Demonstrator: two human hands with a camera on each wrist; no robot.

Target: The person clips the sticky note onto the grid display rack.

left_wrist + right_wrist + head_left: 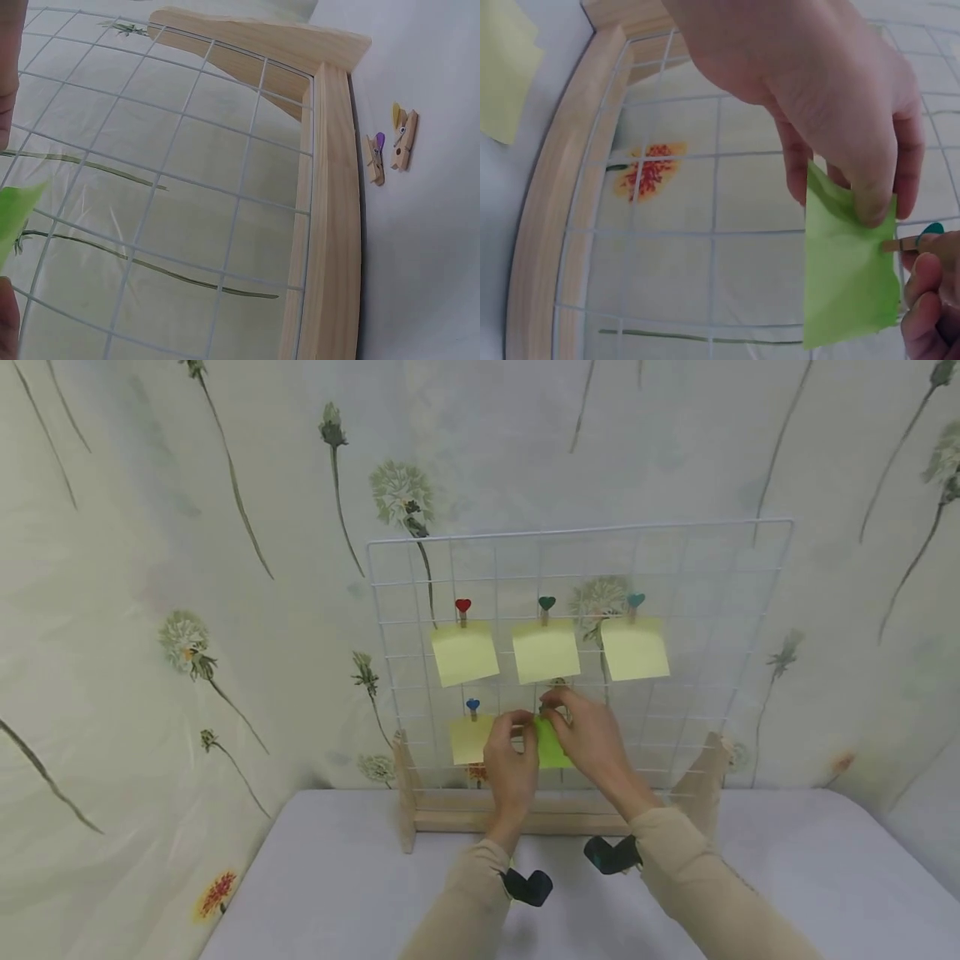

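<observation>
A wire grid panel (pixel 697 635) stands in a wooden base (pixel 517 822). On its lower row, my left hand (pixel 512 764) pinches a bright green sticky note (pixel 851 270) near its edge, thumb in front. My right hand (pixel 592 735) holds a small wooden clothespin (pixel 900 244) with a teal heart (pixel 932 230) at the note's top edge. Whether the clothespin bites the wire is hidden by the fingers. Just left of the note hangs a pale yellow note (pixel 468 742) under a blue-heart clothespin (pixel 472 707).
Three yellow notes (pixel 465 653) hang in the row above, under clothespins with red (pixel 462 606), dark green (pixel 547 602) and teal hearts (pixel 636 600). Two clothespins, yellow-hearted (pixel 405 136) and purple-hearted (pixel 376 157), lie on the white table (pixel 330 877). More yellow paper (pixel 506 71) lies before the base.
</observation>
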